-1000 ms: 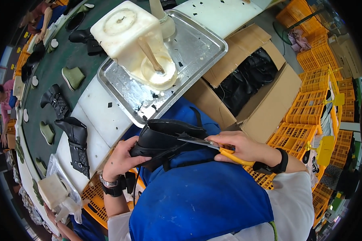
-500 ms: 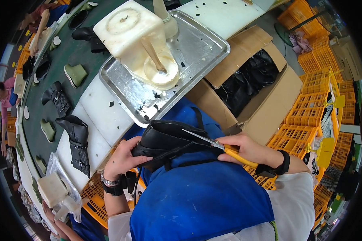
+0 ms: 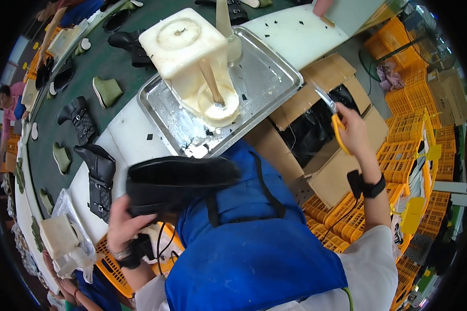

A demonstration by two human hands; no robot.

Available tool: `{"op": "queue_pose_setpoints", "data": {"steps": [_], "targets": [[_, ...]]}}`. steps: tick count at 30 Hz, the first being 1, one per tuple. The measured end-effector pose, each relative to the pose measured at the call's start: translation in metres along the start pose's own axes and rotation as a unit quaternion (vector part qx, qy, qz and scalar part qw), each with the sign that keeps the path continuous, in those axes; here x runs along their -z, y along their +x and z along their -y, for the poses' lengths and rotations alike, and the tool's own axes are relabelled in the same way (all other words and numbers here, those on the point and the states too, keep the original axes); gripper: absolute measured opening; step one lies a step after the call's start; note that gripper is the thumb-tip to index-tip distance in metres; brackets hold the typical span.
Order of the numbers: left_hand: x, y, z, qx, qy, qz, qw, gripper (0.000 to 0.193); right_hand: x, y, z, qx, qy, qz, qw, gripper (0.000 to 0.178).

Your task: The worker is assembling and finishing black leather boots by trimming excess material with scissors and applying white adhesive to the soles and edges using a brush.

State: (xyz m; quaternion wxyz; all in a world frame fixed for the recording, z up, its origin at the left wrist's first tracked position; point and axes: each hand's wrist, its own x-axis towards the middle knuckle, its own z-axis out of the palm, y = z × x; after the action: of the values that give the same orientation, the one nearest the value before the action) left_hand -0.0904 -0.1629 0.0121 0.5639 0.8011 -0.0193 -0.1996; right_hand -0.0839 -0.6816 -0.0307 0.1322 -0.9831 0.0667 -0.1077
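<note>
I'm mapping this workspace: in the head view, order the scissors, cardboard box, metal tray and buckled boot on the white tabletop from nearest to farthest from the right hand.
1. Scissors: held in the right hand.
2. Cardboard box: close by, mostly to the hand's left.
3. Metal tray: farther left, beyond the box.
4. Buckled boot: farthest, toward the picture's left side.

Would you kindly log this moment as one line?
left hand: holding black boot; right hand: holding yellow-handled scissors, apart from boot; nearby: metal tray, open carton
</note>
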Motion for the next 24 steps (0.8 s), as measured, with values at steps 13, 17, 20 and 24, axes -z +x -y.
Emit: {"op": "queue_pose_setpoints", "data": {"steps": [13,17,20,24], "targets": [[0.105,-0.051,0.046,-0.08,0.218,-0.56,0.795,0.04,-0.099,0.245,-0.036,-0.044,0.007,0.088,0.995,0.059],[0.113,-0.042,0.07,-0.01,0.389,-0.603,0.697,0.047,-0.14,0.271,-0.05,0.048,-0.027,0.072,0.996,0.056],[0.116,-0.035,0.102,0.001,0.428,-0.576,0.696,0.048,-0.143,0.261,-0.056,0.061,-0.021,0.093,0.994,0.05],[0.086,-0.021,0.132,0.067,0.52,-0.432,0.734,0.076,-0.143,0.225,-0.137,0.024,0.112,-0.076,0.991,0.037]]}}
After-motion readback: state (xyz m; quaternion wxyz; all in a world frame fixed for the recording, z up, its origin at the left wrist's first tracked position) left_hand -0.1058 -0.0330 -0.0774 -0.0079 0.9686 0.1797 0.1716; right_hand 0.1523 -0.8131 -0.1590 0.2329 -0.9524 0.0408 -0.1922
